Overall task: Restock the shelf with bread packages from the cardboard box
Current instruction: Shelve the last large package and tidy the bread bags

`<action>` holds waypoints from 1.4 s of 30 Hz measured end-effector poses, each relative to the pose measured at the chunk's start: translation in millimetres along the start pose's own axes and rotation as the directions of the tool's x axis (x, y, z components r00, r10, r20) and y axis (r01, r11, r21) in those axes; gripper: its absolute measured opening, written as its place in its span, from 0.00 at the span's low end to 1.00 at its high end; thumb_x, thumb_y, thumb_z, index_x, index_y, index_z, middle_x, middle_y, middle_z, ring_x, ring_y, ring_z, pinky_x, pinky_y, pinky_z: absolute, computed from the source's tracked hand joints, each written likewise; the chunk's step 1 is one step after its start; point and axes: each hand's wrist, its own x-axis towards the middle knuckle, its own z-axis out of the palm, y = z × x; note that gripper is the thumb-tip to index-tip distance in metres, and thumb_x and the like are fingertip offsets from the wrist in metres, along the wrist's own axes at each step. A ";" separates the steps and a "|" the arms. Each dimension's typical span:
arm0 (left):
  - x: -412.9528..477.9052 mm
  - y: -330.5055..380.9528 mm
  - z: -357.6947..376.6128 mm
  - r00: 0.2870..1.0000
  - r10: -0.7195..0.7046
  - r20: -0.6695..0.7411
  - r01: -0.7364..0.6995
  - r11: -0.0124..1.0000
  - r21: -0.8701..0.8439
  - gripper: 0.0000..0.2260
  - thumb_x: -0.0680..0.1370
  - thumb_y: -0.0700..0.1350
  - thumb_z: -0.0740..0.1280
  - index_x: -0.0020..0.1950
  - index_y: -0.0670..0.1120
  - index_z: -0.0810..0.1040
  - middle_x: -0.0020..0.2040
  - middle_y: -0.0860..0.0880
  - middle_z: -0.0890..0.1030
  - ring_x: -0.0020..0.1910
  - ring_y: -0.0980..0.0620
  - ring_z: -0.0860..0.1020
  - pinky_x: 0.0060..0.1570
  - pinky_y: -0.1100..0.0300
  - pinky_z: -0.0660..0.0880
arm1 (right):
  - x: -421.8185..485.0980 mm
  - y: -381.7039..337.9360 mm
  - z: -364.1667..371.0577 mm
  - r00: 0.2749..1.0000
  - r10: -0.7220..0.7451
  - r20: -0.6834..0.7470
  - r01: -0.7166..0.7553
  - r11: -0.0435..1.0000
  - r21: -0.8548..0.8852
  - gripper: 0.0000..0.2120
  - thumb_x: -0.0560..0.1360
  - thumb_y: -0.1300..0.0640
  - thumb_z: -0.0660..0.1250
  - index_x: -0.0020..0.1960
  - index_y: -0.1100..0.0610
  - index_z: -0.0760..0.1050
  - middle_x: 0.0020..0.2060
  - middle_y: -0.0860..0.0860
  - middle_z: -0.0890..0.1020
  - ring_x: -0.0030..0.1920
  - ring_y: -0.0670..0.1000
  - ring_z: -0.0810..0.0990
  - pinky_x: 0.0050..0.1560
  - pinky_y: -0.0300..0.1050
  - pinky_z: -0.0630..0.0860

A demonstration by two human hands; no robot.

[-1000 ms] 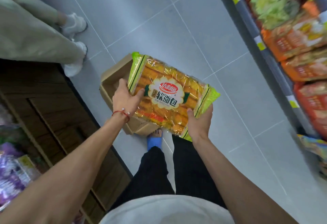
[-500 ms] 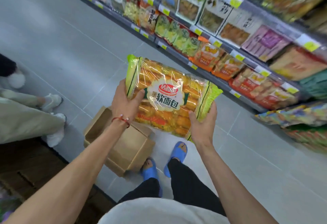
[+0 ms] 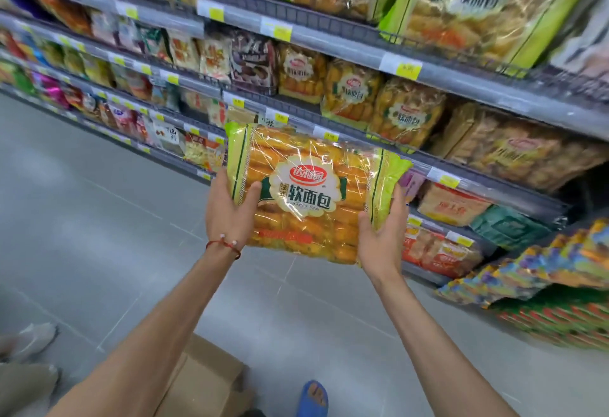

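— Where have we got the bread package?
— Up in the air in front of the shelf, label facing us, not yet set down on it.
— And how do we hold it?
— Our left hand grips its left end, thumb across the front and fingers hidden behind. Our right hand grips the lower right corner, fingers curled round the green edge.
— What sits on the shelf past it?
— More bread packs with the same label, standing upright side by side, above and to the right of ours. Yellow price tags run along the rails.
— And the cardboard box?
— Down on the grey floor below our left forearm, well apart from the package and near our foot in a blue sandal. We cannot see inside it.
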 end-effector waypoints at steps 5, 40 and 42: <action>54.0 53.0 20.4 0.995 0.087 -0.046 -0.089 0.994 -0.056 0.23 0.74 0.62 0.65 0.66 0.55 0.70 0.59 0.53 0.79 0.57 0.49 0.78 0.54 0.46 0.78 | 69.0 -34.1 -11.8 0.999 -0.029 -0.018 0.030 0.999 0.029 0.32 0.86 0.59 0.60 0.84 0.50 0.48 0.83 0.43 0.51 0.79 0.39 0.42 0.81 0.47 0.43; 524.8 204.1 157.3 0.929 0.371 0.008 -0.350 0.882 -0.316 0.32 0.76 0.63 0.59 0.73 0.44 0.64 0.69 0.43 0.73 0.68 0.42 0.72 0.66 0.43 0.71 | 447.1 -219.7 113.5 0.896 -0.186 -0.403 0.197 0.980 -0.013 0.27 0.88 0.59 0.52 0.84 0.51 0.48 0.83 0.48 0.54 0.83 0.49 0.50 0.80 0.44 0.47; 526.5 196.2 165.1 0.936 0.350 0.036 -0.322 0.893 -0.314 0.33 0.77 0.63 0.58 0.75 0.44 0.61 0.71 0.44 0.71 0.70 0.44 0.70 0.68 0.44 0.68 | 453.1 -214.7 115.5 0.899 -0.161 -0.408 0.184 0.983 0.016 0.27 0.87 0.60 0.54 0.84 0.51 0.50 0.81 0.49 0.58 0.81 0.49 0.54 0.79 0.41 0.51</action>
